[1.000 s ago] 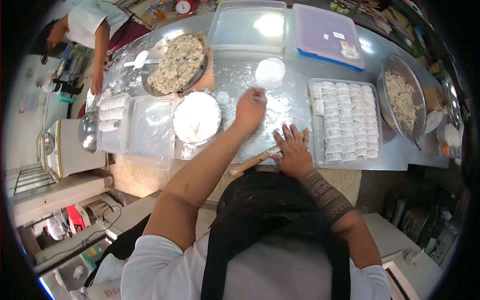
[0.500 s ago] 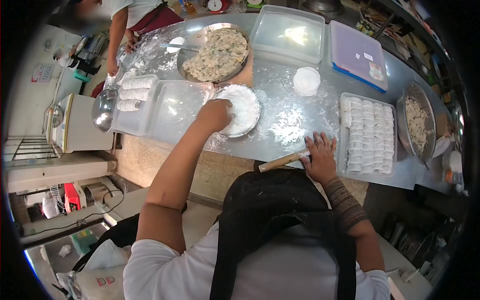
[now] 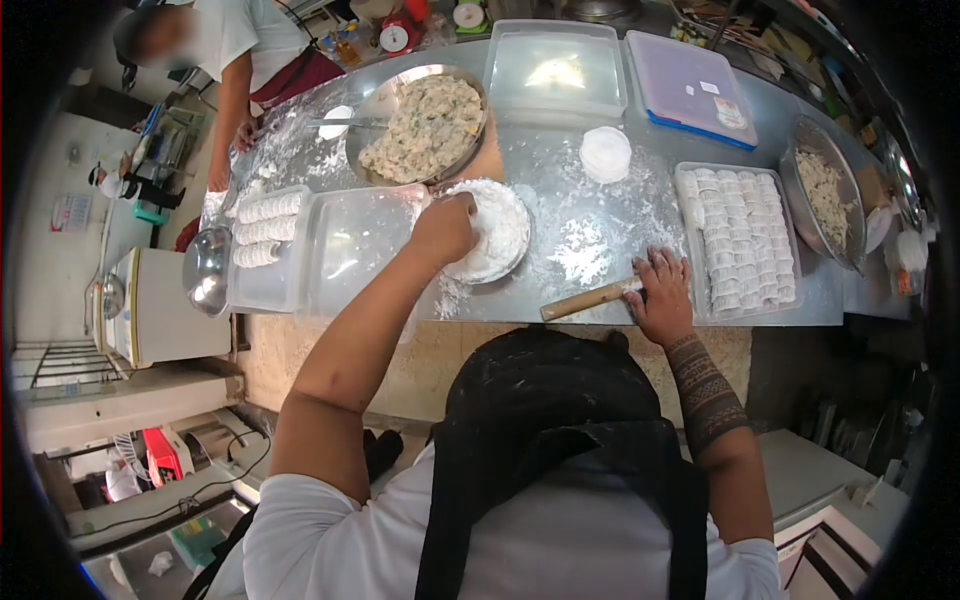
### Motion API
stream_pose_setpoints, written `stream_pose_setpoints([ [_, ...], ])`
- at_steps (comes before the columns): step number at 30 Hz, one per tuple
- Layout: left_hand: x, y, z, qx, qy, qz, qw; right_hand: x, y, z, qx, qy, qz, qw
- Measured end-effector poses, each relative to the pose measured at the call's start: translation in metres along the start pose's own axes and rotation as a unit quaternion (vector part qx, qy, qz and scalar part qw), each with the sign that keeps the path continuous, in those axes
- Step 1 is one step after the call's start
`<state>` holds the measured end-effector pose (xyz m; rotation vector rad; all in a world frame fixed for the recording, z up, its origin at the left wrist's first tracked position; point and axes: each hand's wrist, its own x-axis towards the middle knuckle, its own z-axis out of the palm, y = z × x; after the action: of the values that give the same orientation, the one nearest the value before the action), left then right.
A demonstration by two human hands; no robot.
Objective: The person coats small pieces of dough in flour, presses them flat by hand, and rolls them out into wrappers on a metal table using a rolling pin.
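Note:
My left hand point(image 3: 444, 232) is closed at the left rim of a bowl of white flour point(image 3: 498, 238); what its fingers hold, if anything, is hidden. Under my right hand point(image 3: 662, 298) lies the right end of a wooden rolling pin point(image 3: 588, 300), near the table's front edge, with the fingers spread. Loose flour point(image 3: 582, 250) covers the metal table between my hands. Behind it sits a stack of round white wrappers point(image 3: 605, 155). Rows of white floured pieces fill a clear tray point(image 3: 797, 262) to the right of my right hand.
A large pan point(image 3: 484, 140) of chopped filling stands behind the flour bowl. At left are clear containers point(image 3: 350, 255), one with rolls, and a metal bowl point(image 3: 207, 270). Containers point(image 3: 556, 70) and a purple lid point(image 3: 690, 88) lie behind; another filling bowl point(image 3: 848, 250) is right. A co-worker point(image 3: 250, 50) stands back left.
My left hand has gone from near the wrapper stack to the flour bowl and stays there. My right hand remains by the rolling pin, whose near end has shifted right. The camera view has shifted.

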<state>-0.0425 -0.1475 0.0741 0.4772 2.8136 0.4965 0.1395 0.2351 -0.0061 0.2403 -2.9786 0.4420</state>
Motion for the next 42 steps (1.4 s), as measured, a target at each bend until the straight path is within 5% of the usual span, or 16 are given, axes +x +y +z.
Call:
stream_pose_setpoints([
  [5, 0.021, -0.004, 0.02, 0.031, 0.161, 0.079, 0.983, -0.001, -0.002, 0.0, 0.001, 0.003, 0.013, 1.0],
  [11, 0.017, 0.012, 0.03, 0.002, 0.041, 0.058, 0.997, -0.001, -0.002, 0.0, -0.002, 0.003, 0.018, 1.0],
  [14, 0.0, 0.013, 0.037, 0.202, 0.176, 0.083, 0.96, 0.0, -0.004, -0.004, 0.009, -0.002, 0.023, 1.0],
  [17, -0.01, 0.032, 0.009, 0.18, 0.155, 0.104, 0.966, 0.0, 0.001, 0.0, 0.003, -0.001, 0.016, 1.0],
  [20, 0.003, 0.022, 0.024, 0.099, 0.015, 0.104, 0.99, 0.0, 0.001, -0.003, 0.017, -0.003, 0.015, 1.0],
  [23, 0.011, 0.028, 0.03, 0.089, 0.011, 0.023, 0.996, 0.0, 0.004, -0.001, 0.023, 0.004, 0.005, 1.0],
  [26, 0.008, 0.029, 0.042, 0.066, 0.18, 0.018, 0.981, -0.001, 0.007, 0.001, 0.035, 0.003, -0.002, 0.999],
  [32, -0.001, 0.022, 0.052, 0.016, 0.094, 0.02, 0.995, 0.0, 0.014, 0.004, 0.053, 0.006, -0.018, 0.998],
  [35, 0.002, 0.035, 0.041, -0.016, 0.075, -0.067, 0.995, 0.0, 0.017, 0.005, 0.055, -0.003, -0.02, 0.998],
  [39, 0.001, 0.041, 0.048, 0.057, 0.199, -0.072, 0.976, 0.001, 0.02, 0.003, 0.072, -0.007, -0.031, 0.997],
  [42, -0.003, 0.046, 0.047, -0.004, 0.135, -0.103, 0.985, 0.001, 0.022, 0.003, 0.082, -0.015, -0.031, 0.996],
])
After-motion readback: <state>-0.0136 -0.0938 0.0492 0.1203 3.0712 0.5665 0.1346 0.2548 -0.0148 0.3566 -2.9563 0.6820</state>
